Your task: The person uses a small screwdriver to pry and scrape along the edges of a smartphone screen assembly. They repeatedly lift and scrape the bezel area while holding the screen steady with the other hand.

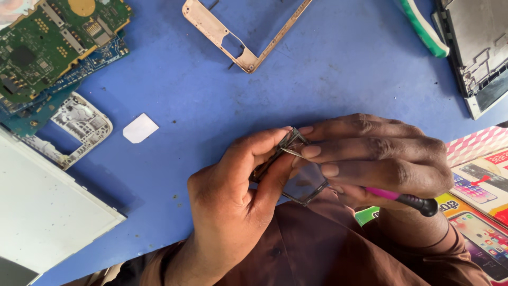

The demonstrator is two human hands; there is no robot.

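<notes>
1. Above the blue table (317, 79), the left hand (233, 196) pinches a small phone part (296, 169) between thumb and forefinger.
2. Its right hand (381, 159) presses straight fingers together on the part, gripping what looks like a pink-handled screwdriver (407, 198).

My left hand (233, 185) and right hand (381, 159) meet on a phone part (304, 182) over the table (317, 79); circuit boards (47, 42) lie far left, a frame (238, 37) beyond.
</notes>
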